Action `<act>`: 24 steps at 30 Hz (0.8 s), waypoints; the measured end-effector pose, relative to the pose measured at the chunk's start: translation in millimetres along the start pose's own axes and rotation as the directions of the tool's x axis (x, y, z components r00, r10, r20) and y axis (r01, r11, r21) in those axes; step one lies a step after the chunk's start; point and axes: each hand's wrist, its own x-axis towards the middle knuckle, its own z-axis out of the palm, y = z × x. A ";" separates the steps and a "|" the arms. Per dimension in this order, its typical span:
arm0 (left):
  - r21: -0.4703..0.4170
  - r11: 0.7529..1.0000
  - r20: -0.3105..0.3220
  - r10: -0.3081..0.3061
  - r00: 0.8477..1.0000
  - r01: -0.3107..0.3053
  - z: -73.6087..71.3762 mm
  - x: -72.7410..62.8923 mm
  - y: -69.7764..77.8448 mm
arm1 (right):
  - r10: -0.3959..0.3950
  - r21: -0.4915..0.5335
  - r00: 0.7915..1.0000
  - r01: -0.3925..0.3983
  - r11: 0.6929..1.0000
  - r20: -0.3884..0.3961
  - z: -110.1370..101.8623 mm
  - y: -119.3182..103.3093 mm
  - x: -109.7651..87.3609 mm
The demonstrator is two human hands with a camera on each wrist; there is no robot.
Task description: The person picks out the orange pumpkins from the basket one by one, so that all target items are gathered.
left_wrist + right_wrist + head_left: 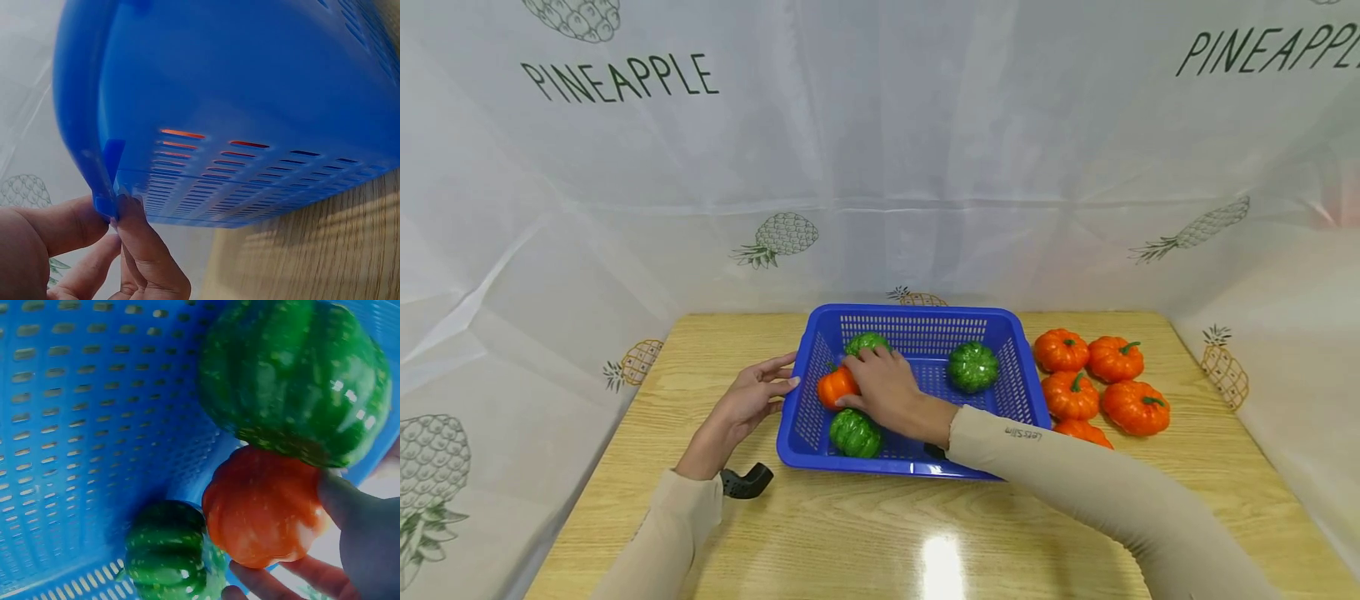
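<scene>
A blue plastic basket (910, 471) with slotted walls stands on the table. My left hand (752, 400) pinches its left rim between thumb and fingers, seen close in the left wrist view. Inside the basket, my right hand (883, 387) holds a small orange pumpkin (837, 388) near the left wall, thumb on one side and fingers on the other. One green pumpkin (856, 433) lies on the near side of it and another green pumpkin (867, 342) on the far side, partly covered by my fingers. A third green pumpkin (973, 367) sits toward the basket's right end.
Several orange pumpkins (1136, 407) lie grouped on the wooden table (865, 533), just right of the basket. A white sheet (925, 167) printed with pineapples hangs behind the table and along its sides. A black angled piece (748, 482) shows at my left wrist.
</scene>
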 end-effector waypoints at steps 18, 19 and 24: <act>0.002 1.000 0.013 0.000 1.000 0.000 0.8 -0.8 -0.4 | -0.145 -0.108 0.967 0.125 0.986 -0.208 -48.2 29.9 -35.9; 0.003 1.000 0.014 0.001 1.000 -0.001 0.8 -0.9 -0.4 | -0.151 -0.107 0.963 0.130 0.986 -0.222 -51.6 31.9 -40.1; 0.011 1.000 0.024 0.007 1.000 -0.007 0.7 -1.2 0.2 | -0.174 -0.119 0.946 0.146 0.982 -0.273 -66.7 43.2 -63.0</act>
